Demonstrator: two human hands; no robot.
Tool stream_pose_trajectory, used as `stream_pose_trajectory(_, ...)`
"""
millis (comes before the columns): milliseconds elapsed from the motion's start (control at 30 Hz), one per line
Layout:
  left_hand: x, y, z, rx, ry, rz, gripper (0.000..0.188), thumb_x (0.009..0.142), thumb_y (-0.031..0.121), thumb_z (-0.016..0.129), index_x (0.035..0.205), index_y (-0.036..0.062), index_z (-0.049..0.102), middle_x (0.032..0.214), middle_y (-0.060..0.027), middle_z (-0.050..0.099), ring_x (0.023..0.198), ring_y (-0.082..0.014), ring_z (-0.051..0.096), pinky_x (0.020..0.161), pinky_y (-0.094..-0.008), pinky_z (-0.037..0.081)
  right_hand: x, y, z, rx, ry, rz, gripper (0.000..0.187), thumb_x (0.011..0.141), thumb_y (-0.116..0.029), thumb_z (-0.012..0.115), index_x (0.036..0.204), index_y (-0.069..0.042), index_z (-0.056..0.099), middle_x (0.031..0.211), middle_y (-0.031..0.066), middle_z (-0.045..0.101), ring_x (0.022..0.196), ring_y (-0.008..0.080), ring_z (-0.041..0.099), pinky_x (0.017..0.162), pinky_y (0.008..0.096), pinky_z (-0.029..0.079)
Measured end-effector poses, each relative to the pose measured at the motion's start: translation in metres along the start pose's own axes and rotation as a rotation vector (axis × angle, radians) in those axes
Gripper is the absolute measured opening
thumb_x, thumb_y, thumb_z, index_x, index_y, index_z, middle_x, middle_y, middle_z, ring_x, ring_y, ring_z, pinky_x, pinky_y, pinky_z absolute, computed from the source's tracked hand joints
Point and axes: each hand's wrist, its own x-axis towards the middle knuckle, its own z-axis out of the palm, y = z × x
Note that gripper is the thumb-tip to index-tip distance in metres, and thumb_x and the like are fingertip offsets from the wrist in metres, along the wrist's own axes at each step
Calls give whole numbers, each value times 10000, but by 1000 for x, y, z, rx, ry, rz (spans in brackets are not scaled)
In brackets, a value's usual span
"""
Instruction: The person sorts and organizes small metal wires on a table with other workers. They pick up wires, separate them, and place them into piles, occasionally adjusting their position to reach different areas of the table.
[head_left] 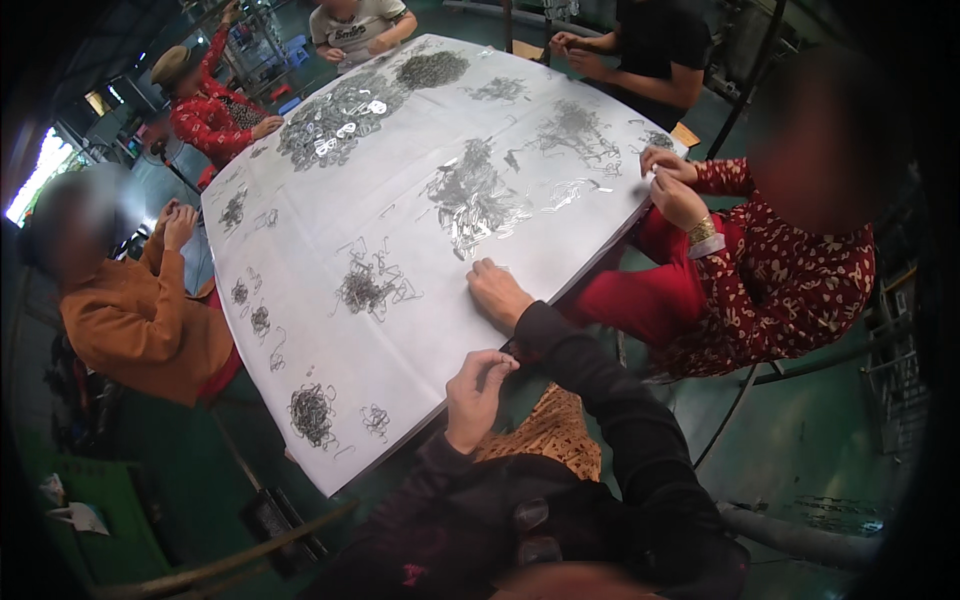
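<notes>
My left hand (475,398) is just off the table's near edge, thumb and fingers closed in a pinch; what they hold is too small to make out. Across the table edge reaches my right arm, and my right hand (500,293) rests on the white tabletop (440,345) with its fingers bent together. Its fingertips are beside the near tip of a pile of flat, shiny metal pieces (475,205); whatever is in them is hidden. To the left of that hand lies a tangled heap of bent wire hooks (365,290).
Near the left corner lie a dark heap of small metal parts (313,414) and a smaller wire cluster (375,420). Larger piles of metal pieces (340,120) cover the far side. Several people sit around the table, the closest in a red patterned shirt (780,270) at right.
</notes>
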Motion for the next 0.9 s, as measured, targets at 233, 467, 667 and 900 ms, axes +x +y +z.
stream_pose_trajectory(233,9,-13,-3,174,2,31,79,894,-1,585,972,-11,590,880,-128,662,814,-225,682,726,-298,516,-26,-12,-72,1195,124,370,203,799,-62,643,954,65,672,838,79,667,711,117,606,625,254,509)
stream_pose_trajectory(467,20,-23,-2,153,15,-60,117,882,109,615,948,12,620,884,-129,655,813,-258,664,714,-338,508,-78,-55,-135,1032,184,591,240,821,2,646,1060,12,668,813,31,657,690,61,580,590,196,475)
stream_pose_trajectory(667,31,-16,-5,304,-27,69,125,880,94,641,954,0,605,882,-110,648,833,-225,651,726,-326,501,-82,-76,-151,1062,315,552,213,808,43,659,1019,20,673,815,33,657,725,78,609,607,203,497)
stream_pose_trajectory(900,25,-38,-14,232,-41,76,267,844,157,687,1063,26,608,1044,-137,644,1024,-301,604,866,-374,471,-92,-91,-143,1091,511,604,132,803,66,641,920,17,679,811,35,659,700,80,606,603,208,506)
